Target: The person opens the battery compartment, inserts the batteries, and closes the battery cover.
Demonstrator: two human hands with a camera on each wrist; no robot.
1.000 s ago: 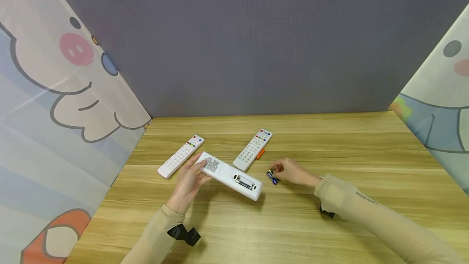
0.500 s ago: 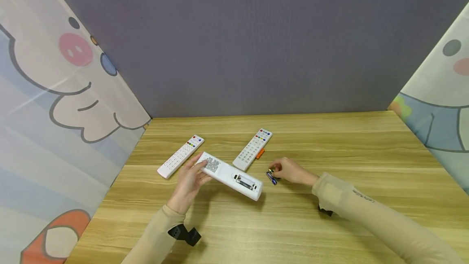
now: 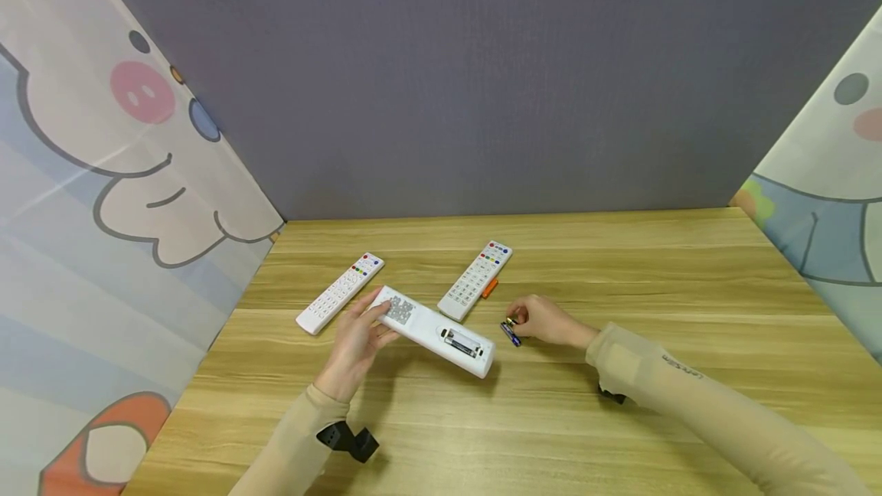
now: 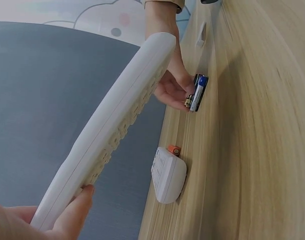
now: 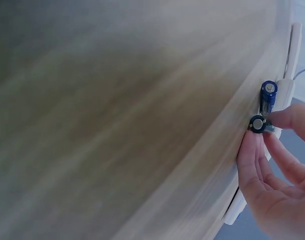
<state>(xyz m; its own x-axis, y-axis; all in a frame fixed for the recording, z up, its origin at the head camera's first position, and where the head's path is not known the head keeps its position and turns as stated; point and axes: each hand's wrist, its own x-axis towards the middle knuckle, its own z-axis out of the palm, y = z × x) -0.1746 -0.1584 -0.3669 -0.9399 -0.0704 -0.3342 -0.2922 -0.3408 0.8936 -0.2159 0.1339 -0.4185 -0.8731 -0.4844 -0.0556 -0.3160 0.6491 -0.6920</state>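
Observation:
My left hand (image 3: pixel 354 350) holds a white remote control (image 3: pixel 430 331) by one end, thumb on its back, raised above the table. The remote's back faces up, and its battery compartment is uncovered with a dark battery (image 3: pixel 460 345) inside. To the right, my right hand (image 3: pixel 544 320) is low at the tabletop, thumb and fingers pinching a dark battery (image 5: pixel 257 123). Right beside that one lies a blue battery (image 5: pixel 268 95), which shows blue and white in the left wrist view.
Two more white remotes lie buttons up, one at the left (image 3: pixel 341 293) and one in the middle (image 3: pixel 476 282). An orange battery (image 3: pixel 490 288) sits against the middle one. A small white piece (image 4: pixel 201 35) lies beyond my right hand. A grey panel (image 3: pixel 496 83) stands behind the table.
My right hand has shifted very slightly left at the batteries, and the blue battery has moved a little with it. My left hand and the remote stay nearly still.

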